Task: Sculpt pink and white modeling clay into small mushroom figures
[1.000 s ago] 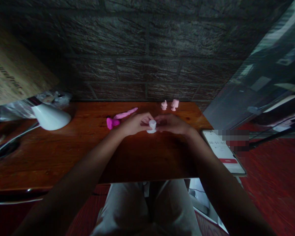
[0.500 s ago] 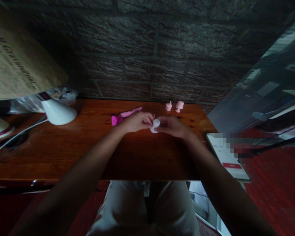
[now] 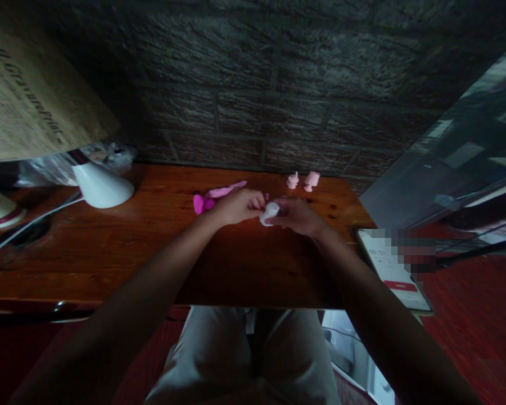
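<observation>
A small white piece (image 3: 270,214) with a rounded top and a wider lower end, like soft modelling clay, is between my hands above the table. My right hand (image 3: 297,215) is closed on it from the right, fingers curled around its side. My left hand (image 3: 241,207) is closed in a pinch at its left edge, the fingertips touching or nearly touching it. Bright pink clay-like lumps (image 3: 199,203) and a longer pale pink strip (image 3: 227,189) lie behind my left hand, partly covered by it. Two small pale pink figures, a rounded one (image 3: 293,180) and a lampshade-shaped one (image 3: 312,181), stand farther back.
On the left are a lamp with a white base (image 3: 103,185) and printed shade (image 3: 34,95), its cable, and a paper cup (image 3: 0,208). A phone (image 3: 392,270) lies at the right edge of the wooden table (image 3: 109,247). A dark brick wall (image 3: 236,84) rises behind.
The white piece has turned and tilted in my fingers, its top leaning to the right. My left fingertips have shifted slightly. The whole view has moved a little.
</observation>
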{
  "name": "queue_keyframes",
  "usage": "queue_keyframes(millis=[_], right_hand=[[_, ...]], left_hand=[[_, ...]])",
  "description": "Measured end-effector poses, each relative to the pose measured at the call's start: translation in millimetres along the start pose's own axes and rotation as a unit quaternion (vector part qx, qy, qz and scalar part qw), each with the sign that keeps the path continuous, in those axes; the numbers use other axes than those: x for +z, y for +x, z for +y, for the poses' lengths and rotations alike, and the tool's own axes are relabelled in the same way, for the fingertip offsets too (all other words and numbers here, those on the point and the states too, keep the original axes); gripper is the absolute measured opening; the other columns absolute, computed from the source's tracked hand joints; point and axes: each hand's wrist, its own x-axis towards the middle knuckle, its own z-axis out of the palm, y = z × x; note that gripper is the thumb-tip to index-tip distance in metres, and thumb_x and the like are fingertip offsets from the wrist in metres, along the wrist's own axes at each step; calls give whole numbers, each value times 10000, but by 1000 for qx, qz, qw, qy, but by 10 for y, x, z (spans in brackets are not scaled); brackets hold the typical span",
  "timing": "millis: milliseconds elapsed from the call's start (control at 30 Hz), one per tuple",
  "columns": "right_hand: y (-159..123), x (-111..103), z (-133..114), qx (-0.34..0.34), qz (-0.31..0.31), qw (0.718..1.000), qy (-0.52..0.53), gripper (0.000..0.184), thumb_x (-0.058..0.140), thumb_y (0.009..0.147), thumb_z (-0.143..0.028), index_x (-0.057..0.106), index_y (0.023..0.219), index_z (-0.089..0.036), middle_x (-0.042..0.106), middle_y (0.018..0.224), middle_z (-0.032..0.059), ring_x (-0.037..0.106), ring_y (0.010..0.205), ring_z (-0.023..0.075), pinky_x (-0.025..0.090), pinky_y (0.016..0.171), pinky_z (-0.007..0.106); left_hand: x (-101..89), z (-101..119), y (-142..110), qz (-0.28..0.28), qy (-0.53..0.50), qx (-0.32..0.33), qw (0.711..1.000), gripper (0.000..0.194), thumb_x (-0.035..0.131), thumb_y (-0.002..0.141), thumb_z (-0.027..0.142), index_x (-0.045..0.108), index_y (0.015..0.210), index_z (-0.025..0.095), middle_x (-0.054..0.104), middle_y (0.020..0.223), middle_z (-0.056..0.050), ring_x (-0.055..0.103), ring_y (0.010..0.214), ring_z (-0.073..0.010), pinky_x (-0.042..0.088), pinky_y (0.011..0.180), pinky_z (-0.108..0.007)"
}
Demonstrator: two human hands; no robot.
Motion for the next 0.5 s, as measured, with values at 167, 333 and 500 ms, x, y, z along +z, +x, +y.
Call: queue_keyframes(millis=[167,333,500], right_hand=[[-22,9,-3,4,-8,1000,25,312,759,738,-381,661,950,-174,651,789,3,543,558,97,435,472,218],[-29,-60,67,-22,-52,996,67,391,783,705,-377,655,1011,-169,651,819,1,587,662,122,486,590,244],[-63,-205,71,-40,-61,997,18,321,778,717,-367,691,955,-170,633,794,-8,567,702,132,446,643,250]], left_hand=[[-47,89,-18,-31,85,19,996,56,658,844,177,704,875,166,748,892,-37,687,839,-170,517,854,-353],[51,273,-87,-65,204,26,976,225,493,940,203,711,985,167,701,1149,-120,643,1121,-239,457,1015,-389],[213,507,-211,-67,257,-62,962,507,395,988,374,452,1425,123,472,1499,-195,419,1419,-307,316,1169,-461]])
